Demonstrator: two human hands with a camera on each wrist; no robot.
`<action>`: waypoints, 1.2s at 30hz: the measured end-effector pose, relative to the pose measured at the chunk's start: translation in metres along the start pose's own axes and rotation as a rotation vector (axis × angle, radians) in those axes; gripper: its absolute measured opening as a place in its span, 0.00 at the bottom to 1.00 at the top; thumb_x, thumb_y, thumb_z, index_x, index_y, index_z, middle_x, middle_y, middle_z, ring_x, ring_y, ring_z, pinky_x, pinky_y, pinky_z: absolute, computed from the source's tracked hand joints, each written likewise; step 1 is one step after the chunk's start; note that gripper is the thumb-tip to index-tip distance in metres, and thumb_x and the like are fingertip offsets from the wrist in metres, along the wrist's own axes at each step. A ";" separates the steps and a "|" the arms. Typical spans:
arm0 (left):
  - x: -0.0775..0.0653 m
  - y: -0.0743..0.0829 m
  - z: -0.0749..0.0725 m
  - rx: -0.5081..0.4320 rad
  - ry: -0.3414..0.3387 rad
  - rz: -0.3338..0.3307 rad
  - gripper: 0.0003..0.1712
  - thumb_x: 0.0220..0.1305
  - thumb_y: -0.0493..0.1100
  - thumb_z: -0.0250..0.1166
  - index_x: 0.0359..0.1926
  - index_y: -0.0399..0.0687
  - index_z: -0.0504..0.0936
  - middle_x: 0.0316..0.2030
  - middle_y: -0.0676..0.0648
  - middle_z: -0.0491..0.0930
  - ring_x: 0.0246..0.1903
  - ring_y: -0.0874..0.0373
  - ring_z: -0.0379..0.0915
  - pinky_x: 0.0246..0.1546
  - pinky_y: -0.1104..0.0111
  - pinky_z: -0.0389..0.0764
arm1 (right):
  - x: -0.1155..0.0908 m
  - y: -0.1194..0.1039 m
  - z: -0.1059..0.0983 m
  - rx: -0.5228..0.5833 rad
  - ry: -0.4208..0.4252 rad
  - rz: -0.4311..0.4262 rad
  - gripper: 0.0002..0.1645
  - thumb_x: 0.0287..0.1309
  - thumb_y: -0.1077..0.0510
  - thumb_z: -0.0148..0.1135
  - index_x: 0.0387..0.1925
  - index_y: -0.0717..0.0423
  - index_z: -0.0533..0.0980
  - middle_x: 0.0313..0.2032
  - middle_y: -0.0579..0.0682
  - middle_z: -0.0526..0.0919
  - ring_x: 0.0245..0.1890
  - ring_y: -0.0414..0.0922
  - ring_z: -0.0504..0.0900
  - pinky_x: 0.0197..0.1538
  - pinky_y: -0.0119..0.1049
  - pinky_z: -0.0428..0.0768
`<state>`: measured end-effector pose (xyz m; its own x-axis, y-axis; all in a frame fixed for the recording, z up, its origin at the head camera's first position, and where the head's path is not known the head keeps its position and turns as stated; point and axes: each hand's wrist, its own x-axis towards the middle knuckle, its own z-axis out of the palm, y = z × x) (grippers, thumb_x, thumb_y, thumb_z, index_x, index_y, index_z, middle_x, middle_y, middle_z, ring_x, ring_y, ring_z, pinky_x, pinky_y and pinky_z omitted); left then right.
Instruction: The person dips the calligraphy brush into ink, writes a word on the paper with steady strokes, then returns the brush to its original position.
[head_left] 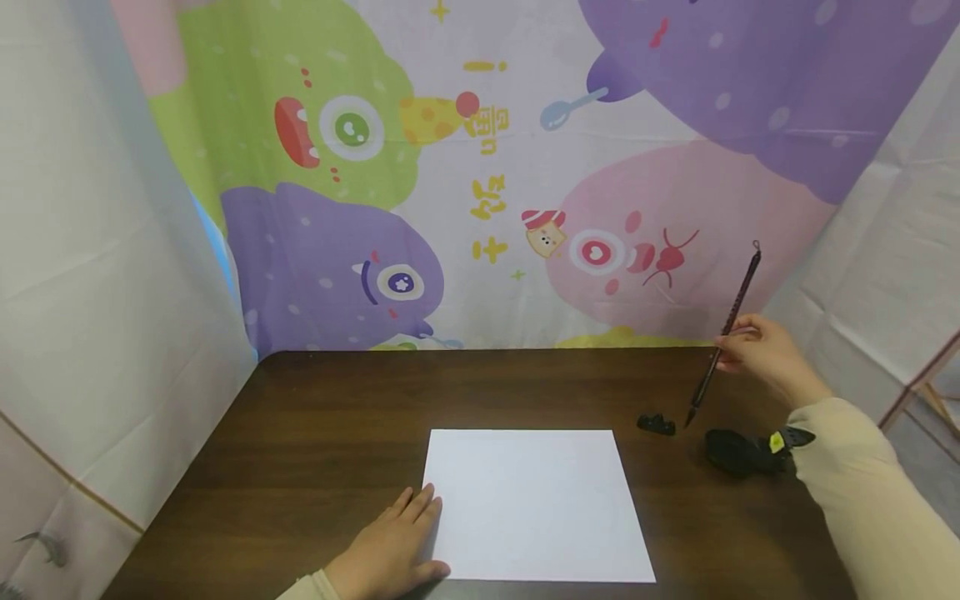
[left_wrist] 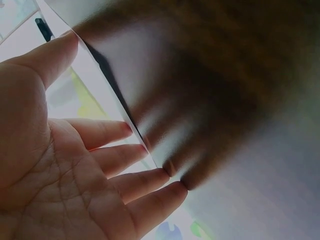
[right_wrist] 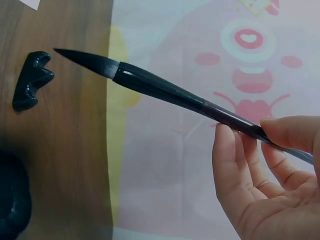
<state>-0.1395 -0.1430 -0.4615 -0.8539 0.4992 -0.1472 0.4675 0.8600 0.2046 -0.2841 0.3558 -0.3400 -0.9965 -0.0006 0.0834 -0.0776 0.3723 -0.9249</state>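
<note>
Between thumb and fingers my right hand (head_left: 765, 354) pinches a dark calligraphy brush (head_left: 726, 333). The brush is tilted, its hair tip down and its hanging loop up, above the table's right side. In the right wrist view the brush's black, pointed hair tip (right_wrist: 85, 61) stands apart from a small black brush rest (right_wrist: 31, 82). My left hand (head_left: 393, 546) lies with straight fingers at the left edge of a white sheet of paper (head_left: 536, 504), fingertips and thumb touching it. The left wrist view shows that palm (left_wrist: 65, 175) and the spread fingers.
A black inkstone (head_left: 731, 452) sits on the dark wooden table (head_left: 337, 400), partly behind the right wrist, right of the brush rest. Behind the table hangs a cartoon-printed curtain (head_left: 495, 308). Pale cloth walls (head_left: 67, 208) stand on both sides.
</note>
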 end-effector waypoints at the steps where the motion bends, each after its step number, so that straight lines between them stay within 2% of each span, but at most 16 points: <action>1: 0.000 0.000 0.000 -0.001 0.000 -0.001 0.48 0.51 0.67 0.60 0.64 0.40 0.64 0.67 0.39 0.57 0.64 0.36 0.54 0.56 0.44 0.64 | -0.001 -0.001 -0.001 0.012 0.000 -0.003 0.12 0.62 0.64 0.51 0.41 0.63 0.58 0.24 0.32 0.78 0.25 0.34 0.79 0.34 0.32 0.82; 5: -0.001 0.000 -0.001 0.000 0.005 0.000 0.48 0.51 0.67 0.60 0.64 0.39 0.64 0.67 0.38 0.57 0.64 0.36 0.54 0.56 0.44 0.65 | -0.007 -0.004 -0.007 0.045 0.007 -0.008 0.11 0.64 0.60 0.49 0.40 0.61 0.59 0.25 0.31 0.78 0.24 0.35 0.81 0.32 0.31 0.82; 9: -0.002 -0.001 -0.001 0.003 0.012 0.002 0.48 0.52 0.66 0.60 0.64 0.39 0.64 0.67 0.38 0.57 0.64 0.36 0.54 0.55 0.44 0.65 | -0.015 -0.007 -0.012 0.059 0.040 -0.030 0.14 0.63 0.56 0.52 0.38 0.61 0.60 0.26 0.33 0.78 0.23 0.36 0.81 0.30 0.31 0.82; 13: -0.001 -0.001 -0.001 -0.002 0.009 -0.004 0.48 0.51 0.66 0.60 0.64 0.40 0.64 0.67 0.38 0.57 0.64 0.36 0.53 0.56 0.44 0.65 | -0.022 -0.007 -0.014 0.184 0.039 -0.124 0.11 0.61 0.61 0.55 0.37 0.61 0.62 0.26 0.38 0.80 0.24 0.37 0.82 0.29 0.30 0.82; 15: -0.001 -0.001 -0.001 -0.004 0.006 -0.007 0.48 0.51 0.67 0.60 0.64 0.40 0.63 0.67 0.39 0.57 0.64 0.36 0.53 0.56 0.44 0.64 | -0.024 -0.006 -0.015 0.298 0.017 -0.180 0.09 0.59 0.65 0.55 0.36 0.61 0.63 0.27 0.40 0.81 0.25 0.37 0.82 0.29 0.30 0.81; 18: 0.000 -0.001 0.000 -0.002 0.004 -0.010 0.48 0.51 0.67 0.60 0.65 0.40 0.63 0.67 0.39 0.57 0.64 0.36 0.53 0.56 0.44 0.64 | -0.028 -0.003 -0.016 0.363 0.003 -0.247 0.09 0.58 0.69 0.54 0.37 0.60 0.63 0.29 0.41 0.82 0.25 0.38 0.81 0.29 0.29 0.81; 25: 0.002 -0.001 0.002 -0.013 -0.002 -0.007 0.48 0.51 0.67 0.60 0.65 0.41 0.63 0.67 0.39 0.57 0.64 0.35 0.53 0.56 0.43 0.64 | -0.040 0.002 -0.020 0.315 0.054 -0.343 0.08 0.58 0.71 0.53 0.38 0.59 0.67 0.30 0.41 0.82 0.27 0.35 0.82 0.30 0.27 0.81; 32: 0.001 -0.001 0.002 -0.006 -0.003 -0.008 0.48 0.51 0.67 0.60 0.65 0.40 0.63 0.67 0.39 0.57 0.64 0.35 0.53 0.55 0.43 0.65 | -0.052 0.012 -0.025 0.230 0.159 -0.312 0.05 0.58 0.69 0.54 0.36 0.63 0.68 0.33 0.40 0.80 0.29 0.33 0.82 0.32 0.26 0.81; 36: 0.001 0.000 0.001 -0.006 -0.007 -0.007 0.48 0.51 0.67 0.59 0.65 0.40 0.63 0.67 0.39 0.57 0.64 0.35 0.53 0.56 0.44 0.65 | -0.055 0.025 -0.028 0.331 0.165 -0.340 0.06 0.57 0.71 0.54 0.37 0.63 0.70 0.34 0.43 0.80 0.32 0.33 0.82 0.32 0.27 0.81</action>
<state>-0.1401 -0.1427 -0.4626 -0.8558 0.4935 -0.1550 0.4598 0.8630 0.2091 -0.2299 0.3912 -0.3572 -0.8973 0.0862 0.4330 -0.4290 0.0617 -0.9012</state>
